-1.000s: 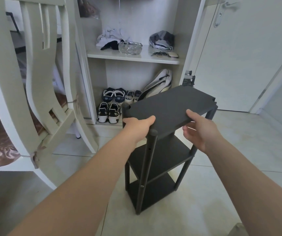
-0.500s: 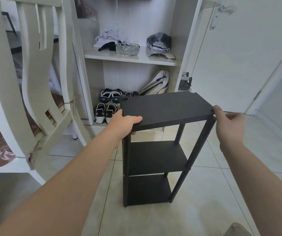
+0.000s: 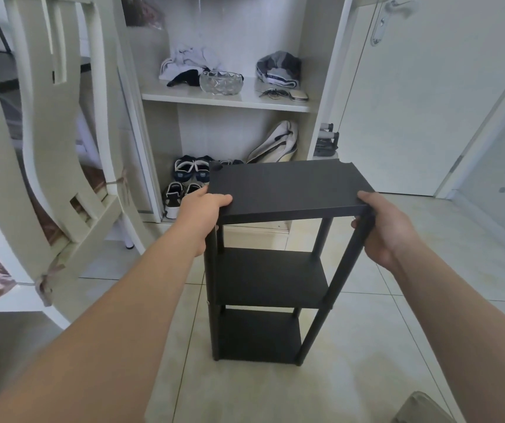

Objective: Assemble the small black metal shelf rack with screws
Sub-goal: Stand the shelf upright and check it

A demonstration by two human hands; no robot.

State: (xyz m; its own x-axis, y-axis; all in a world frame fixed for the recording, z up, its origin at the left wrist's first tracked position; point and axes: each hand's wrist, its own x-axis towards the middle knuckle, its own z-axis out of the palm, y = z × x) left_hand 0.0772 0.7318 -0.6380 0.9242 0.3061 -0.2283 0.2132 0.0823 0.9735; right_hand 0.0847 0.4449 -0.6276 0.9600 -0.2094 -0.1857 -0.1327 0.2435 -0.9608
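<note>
The black metal shelf rack stands upright on the tiled floor in the middle of the view, with three flat shelves on round black posts. My left hand grips the near left corner of the top shelf, thumb on top. My right hand holds the near right corner, fingers wrapped around the top of the front right post. No screws or tools are visible.
A white cabinet stands open just behind the rack, with shoes at the bottom and a glass bowl on its shelf. A pale chair leans at the left. A white door is at the right.
The rack went from tilted and turned to standing square and upright on the floor. My right hand shifted from the shelf's front edge to its near right corner.
</note>
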